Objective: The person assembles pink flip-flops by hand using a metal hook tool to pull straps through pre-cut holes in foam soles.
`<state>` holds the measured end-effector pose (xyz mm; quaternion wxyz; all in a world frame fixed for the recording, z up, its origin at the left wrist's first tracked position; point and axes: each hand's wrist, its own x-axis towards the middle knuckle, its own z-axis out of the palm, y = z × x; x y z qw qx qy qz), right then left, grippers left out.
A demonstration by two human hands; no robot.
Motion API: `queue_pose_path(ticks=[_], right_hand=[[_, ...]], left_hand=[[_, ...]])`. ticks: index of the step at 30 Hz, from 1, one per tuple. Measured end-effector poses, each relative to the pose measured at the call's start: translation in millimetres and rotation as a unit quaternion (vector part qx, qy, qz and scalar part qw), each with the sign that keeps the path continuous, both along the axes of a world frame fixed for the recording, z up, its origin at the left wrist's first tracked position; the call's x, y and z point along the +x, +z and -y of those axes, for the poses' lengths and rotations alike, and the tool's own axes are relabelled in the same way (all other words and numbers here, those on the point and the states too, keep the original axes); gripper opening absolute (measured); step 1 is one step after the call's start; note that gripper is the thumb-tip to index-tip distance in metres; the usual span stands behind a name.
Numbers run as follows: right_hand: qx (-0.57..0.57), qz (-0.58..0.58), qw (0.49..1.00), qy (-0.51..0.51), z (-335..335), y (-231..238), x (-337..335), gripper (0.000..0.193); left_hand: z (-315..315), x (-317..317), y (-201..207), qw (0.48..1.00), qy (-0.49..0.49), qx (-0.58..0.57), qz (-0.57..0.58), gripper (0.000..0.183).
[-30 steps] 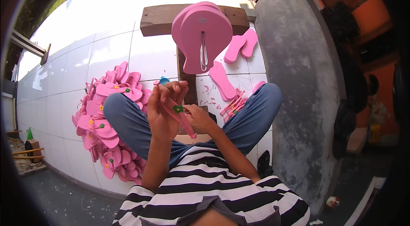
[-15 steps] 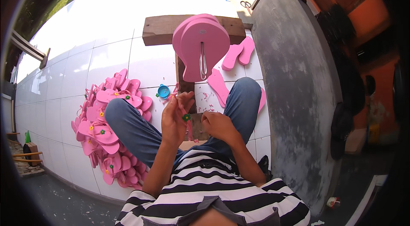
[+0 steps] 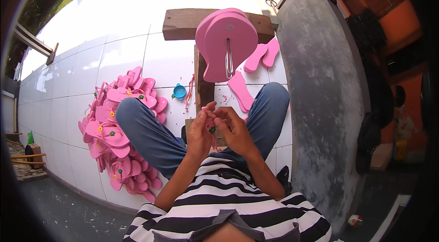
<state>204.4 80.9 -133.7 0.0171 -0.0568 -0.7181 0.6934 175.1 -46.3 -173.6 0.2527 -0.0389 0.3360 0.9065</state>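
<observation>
A thin pink strap [image 3: 211, 125] with a small green and yellow flower [image 3: 212, 129] on it is pinched between the fingertips of both hands, in front of the chest and above the lap. The strap is held roughly upright, its lower end hanging down between the knees, though its full run is hidden by the fingers. The left hand [image 3: 200, 128] is closed on it from the left and the right hand [image 3: 234, 128] from the right, so that the two grips meet at the flower; neither is clearly nearer, and both are clenched on the strap.

Straight ahead of the hands a wooden post [image 3: 205, 87] is seen, topped by a wooden crossbeam [image 3: 180, 23], and on it a stack of pink soles [image 3: 227, 41] is hung with a metal hook [image 3: 228, 61] over its face. The strap lies just below and short of that stack.

The work is done seated on a white tiled floor [image 3: 114, 59], legs in blue jeans spread to either side of the post. A pile of finished pink sandals [image 3: 116, 137] is heaped at the left knee, a small blue dish [image 3: 179, 91] is set near the post, and loose pink soles [image 3: 256, 66] lie at the right. A grey concrete wall [image 3: 315, 105] closes the right side
</observation>
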Motion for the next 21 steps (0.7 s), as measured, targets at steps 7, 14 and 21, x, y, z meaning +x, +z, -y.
queue_pose_path(ticks=[7, 14, 21], right_hand=[[-0.062, -0.05, 0.995, -0.061, 9, 21, -14, 0.024], [-0.046, -0.057, 0.997, 0.015, -10, 47, -18, 0.02], [-0.174, -0.188, 0.964, -0.071, -18, 76, -43, 0.02]], left_hand=[[-26, -10, 56, 0.991, -0.007, 0.005, -0.132, 0.058], [-36, -13, 65, 0.957, 0.051, -0.119, -0.261, 0.068], [-28, -42, 76, 0.838, 0.184, -0.272, -0.435, 0.061]])
